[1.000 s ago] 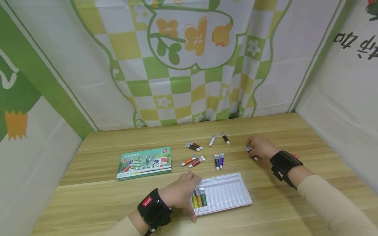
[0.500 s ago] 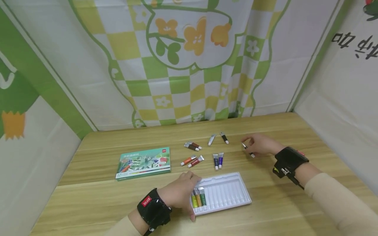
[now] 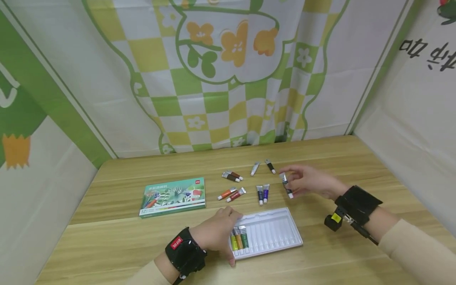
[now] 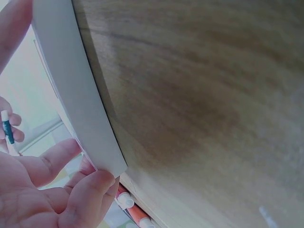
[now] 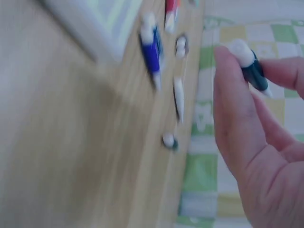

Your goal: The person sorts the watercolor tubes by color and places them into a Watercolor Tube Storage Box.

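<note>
My right hand (image 3: 315, 183) pinches a dark green paint tube (image 3: 286, 186) between thumb and fingers, above the table and right of the other tubes. In the right wrist view the white cap of this tube (image 5: 254, 71) points toward the camera. My left hand (image 3: 216, 230) holds the left end of a white plastic tray (image 3: 274, 231), thumb at the near edge and fingers at the far edge. Yellow, orange-yellow and green tubes (image 3: 240, 239) lie side by side in the tray's left slots. The left wrist view shows fingers against the tray's side wall (image 4: 80, 90).
Behind the tray lie two blue and violet tubes (image 3: 263, 194), orange and red tubes (image 3: 232, 194), two brown tubes (image 3: 232, 176), a white tube (image 3: 255, 168) and a black-looking tube (image 3: 270, 166). A green paint box (image 3: 173, 197) lies at left. A patterned curtain (image 3: 221, 103) hangs behind the table.
My right hand has lifted the dark green tube off the table and carried it left, turning it more upright. The left hand and tray have stayed in place.
</note>
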`<state>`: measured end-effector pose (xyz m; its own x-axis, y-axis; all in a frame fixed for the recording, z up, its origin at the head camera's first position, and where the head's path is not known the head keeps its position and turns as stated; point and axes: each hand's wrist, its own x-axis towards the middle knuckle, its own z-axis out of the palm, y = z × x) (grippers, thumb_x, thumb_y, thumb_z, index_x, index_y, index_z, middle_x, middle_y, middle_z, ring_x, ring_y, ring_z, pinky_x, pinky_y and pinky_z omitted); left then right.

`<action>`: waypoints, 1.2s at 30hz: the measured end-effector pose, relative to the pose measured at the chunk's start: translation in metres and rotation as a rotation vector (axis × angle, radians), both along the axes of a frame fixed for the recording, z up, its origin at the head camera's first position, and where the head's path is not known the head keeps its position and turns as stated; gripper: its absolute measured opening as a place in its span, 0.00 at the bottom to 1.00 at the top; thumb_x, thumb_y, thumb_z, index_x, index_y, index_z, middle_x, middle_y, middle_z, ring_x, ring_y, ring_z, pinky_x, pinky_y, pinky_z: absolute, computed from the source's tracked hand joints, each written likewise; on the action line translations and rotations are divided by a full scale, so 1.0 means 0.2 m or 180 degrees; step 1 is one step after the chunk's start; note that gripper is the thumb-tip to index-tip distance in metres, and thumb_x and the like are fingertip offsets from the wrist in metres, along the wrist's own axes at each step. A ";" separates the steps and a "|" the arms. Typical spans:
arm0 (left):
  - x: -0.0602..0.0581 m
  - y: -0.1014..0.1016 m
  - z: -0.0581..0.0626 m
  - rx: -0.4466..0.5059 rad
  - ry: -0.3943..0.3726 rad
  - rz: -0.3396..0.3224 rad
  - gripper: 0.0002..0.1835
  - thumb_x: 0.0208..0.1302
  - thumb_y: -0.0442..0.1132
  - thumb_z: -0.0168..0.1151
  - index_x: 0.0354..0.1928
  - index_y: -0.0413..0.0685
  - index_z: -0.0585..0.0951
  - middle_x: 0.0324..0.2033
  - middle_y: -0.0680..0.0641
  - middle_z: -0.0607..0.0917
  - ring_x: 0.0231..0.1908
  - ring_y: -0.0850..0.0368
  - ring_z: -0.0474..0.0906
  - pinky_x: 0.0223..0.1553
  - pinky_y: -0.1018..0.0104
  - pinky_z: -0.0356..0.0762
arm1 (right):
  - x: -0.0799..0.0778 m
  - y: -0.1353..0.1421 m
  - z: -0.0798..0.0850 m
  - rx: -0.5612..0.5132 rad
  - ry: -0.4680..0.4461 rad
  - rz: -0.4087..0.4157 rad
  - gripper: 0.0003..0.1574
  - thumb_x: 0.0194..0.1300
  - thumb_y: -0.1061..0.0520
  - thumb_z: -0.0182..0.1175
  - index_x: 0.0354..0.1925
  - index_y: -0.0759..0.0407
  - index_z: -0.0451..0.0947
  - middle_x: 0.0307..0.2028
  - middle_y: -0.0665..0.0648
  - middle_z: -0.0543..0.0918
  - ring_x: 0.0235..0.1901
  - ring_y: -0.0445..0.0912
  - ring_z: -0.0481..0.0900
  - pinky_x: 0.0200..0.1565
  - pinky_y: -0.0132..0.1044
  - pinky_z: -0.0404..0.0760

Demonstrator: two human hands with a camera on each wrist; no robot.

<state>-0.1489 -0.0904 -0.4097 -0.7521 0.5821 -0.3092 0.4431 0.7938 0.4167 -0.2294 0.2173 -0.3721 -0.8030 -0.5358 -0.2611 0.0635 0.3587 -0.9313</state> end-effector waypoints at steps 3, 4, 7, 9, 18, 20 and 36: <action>0.00 0.00 0.00 -0.0007 0.0008 -0.0001 0.63 0.20 0.53 0.85 0.68 0.44 0.65 0.59 0.45 0.69 0.56 0.53 0.64 0.60 0.57 0.69 | 0.04 -0.02 -0.01 -0.0212 -0.0186 -0.0035 0.36 0.65 0.65 0.58 0.68 0.64 0.59 0.39 0.59 0.74 0.39 0.50 0.79 0.49 0.55 0.79; 0.00 0.00 0.00 -0.0010 0.0011 0.0000 0.64 0.20 0.53 0.85 0.68 0.44 0.65 0.59 0.45 0.69 0.56 0.53 0.64 0.60 0.57 0.69 | 0.06 -0.03 -0.02 -0.0291 -0.0270 -0.0062 0.36 0.65 0.66 0.57 0.69 0.64 0.59 0.39 0.58 0.74 0.40 0.50 0.79 0.50 0.54 0.79; 0.00 0.00 -0.01 -0.0013 0.0016 0.0007 0.64 0.20 0.53 0.85 0.68 0.44 0.65 0.59 0.45 0.69 0.56 0.53 0.64 0.60 0.57 0.69 | 0.10 -0.05 -0.04 -0.0599 -0.0510 -0.0117 0.37 0.64 0.67 0.55 0.70 0.64 0.57 0.41 0.57 0.76 0.42 0.50 0.79 0.50 0.47 0.80; 0.00 0.00 -0.01 -0.0005 0.0012 0.0015 0.64 0.19 0.53 0.85 0.68 0.45 0.65 0.59 0.45 0.69 0.55 0.53 0.64 0.60 0.57 0.70 | 0.13 -0.07 -0.06 -0.0876 -0.0715 -0.0150 0.37 0.65 0.68 0.52 0.71 0.64 0.55 0.44 0.58 0.77 0.45 0.51 0.79 0.50 0.44 0.80; 0.00 0.00 -0.01 0.0000 0.0033 -0.0015 0.64 0.19 0.54 0.85 0.68 0.44 0.65 0.58 0.46 0.69 0.55 0.53 0.64 0.59 0.58 0.70 | 0.24 -0.15 -0.10 -0.1537 -0.1264 -0.0251 0.37 0.66 0.71 0.47 0.71 0.62 0.50 0.49 0.65 0.75 0.49 0.54 0.78 0.51 0.39 0.79; 0.00 0.00 -0.01 0.0003 0.0032 -0.0010 0.64 0.19 0.54 0.85 0.67 0.44 0.65 0.58 0.46 0.69 0.55 0.53 0.65 0.59 0.58 0.70 | 0.26 -0.17 -0.10 -0.1519 -0.1274 -0.0289 0.34 0.67 0.70 0.48 0.69 0.63 0.53 0.50 0.66 0.76 0.48 0.53 0.79 0.50 0.39 0.80; 0.00 0.00 -0.02 0.0073 0.0080 0.0003 0.63 0.19 0.54 0.86 0.66 0.44 0.66 0.57 0.45 0.70 0.55 0.52 0.65 0.59 0.57 0.70 | 0.36 -0.35 -0.19 -0.1415 -0.1352 -0.0461 0.27 0.69 0.67 0.52 0.64 0.69 0.61 0.50 0.64 0.80 0.46 0.51 0.81 0.49 0.39 0.80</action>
<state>-0.1496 -0.0914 -0.4135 -0.7600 0.5880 -0.2767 0.4529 0.7846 0.4234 -0.1568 0.1474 -0.4100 -0.7507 -0.5599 -0.3506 0.4794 -0.0967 -0.8722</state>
